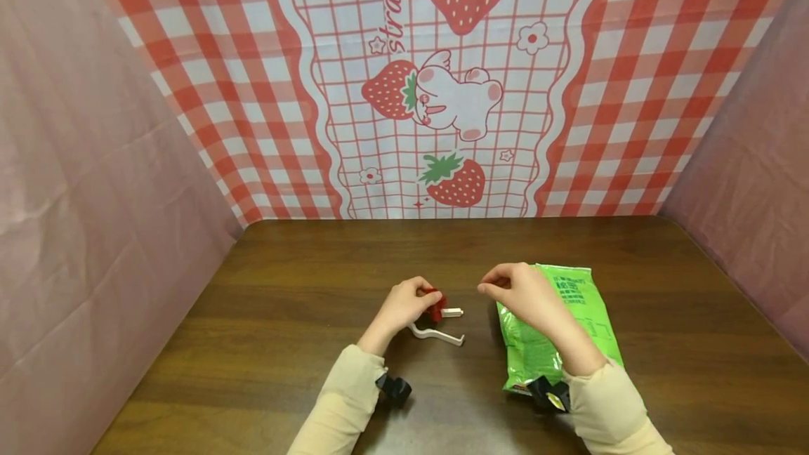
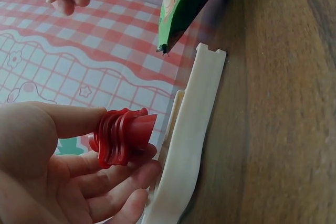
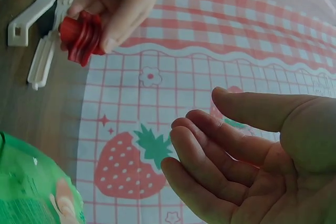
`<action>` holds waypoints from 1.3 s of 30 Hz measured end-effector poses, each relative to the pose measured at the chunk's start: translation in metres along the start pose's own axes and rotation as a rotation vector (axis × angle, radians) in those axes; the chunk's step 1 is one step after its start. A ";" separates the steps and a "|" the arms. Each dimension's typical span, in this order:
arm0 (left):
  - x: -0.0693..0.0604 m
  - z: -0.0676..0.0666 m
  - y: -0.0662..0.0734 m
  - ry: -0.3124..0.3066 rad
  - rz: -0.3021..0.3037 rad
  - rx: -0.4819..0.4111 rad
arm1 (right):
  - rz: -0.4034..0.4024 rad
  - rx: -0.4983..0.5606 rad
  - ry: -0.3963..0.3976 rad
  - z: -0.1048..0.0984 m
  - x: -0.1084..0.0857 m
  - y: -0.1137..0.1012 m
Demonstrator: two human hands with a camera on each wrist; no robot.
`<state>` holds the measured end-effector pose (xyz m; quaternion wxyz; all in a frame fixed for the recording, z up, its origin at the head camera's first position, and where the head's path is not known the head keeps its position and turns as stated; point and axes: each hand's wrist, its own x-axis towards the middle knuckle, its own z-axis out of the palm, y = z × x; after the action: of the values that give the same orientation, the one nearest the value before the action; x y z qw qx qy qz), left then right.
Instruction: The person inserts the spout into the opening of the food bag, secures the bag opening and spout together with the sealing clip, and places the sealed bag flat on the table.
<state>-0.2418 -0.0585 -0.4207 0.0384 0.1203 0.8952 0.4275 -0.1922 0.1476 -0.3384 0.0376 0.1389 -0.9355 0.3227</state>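
Observation:
My left hand pinches a red ribbed plastic cap between thumb and fingers, just above the table. A short smooth tube end shows on the cap in the left wrist view. Beside and below that hand lies a white plastic bag clip, its two long arms spread apart. Over a green bag on the right hovers my right hand. Its fingers bend loosely and hold nothing, as the right wrist view shows.
The brown wooden table ends at a hanging cloth with strawberries and red checks. Pink drapes close off the sides. The green bag lies flat, right of the clip.

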 end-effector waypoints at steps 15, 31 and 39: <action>-0.003 0.003 0.000 -0.008 0.043 0.054 | -0.041 -0.188 0.001 -0.021 -0.010 0.016; 0.002 -0.003 0.016 -0.020 0.057 0.119 | 0.036 -0.272 -0.142 -0.044 0.008 0.040; 0.006 -0.006 0.020 0.005 0.061 0.130 | 0.010 -0.284 -0.152 -0.045 0.018 0.054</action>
<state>-0.2452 -0.0496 -0.4013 0.0155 0.1487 0.9171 0.3697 -0.2255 0.2117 -0.3327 -0.0159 0.1514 -0.9726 0.1757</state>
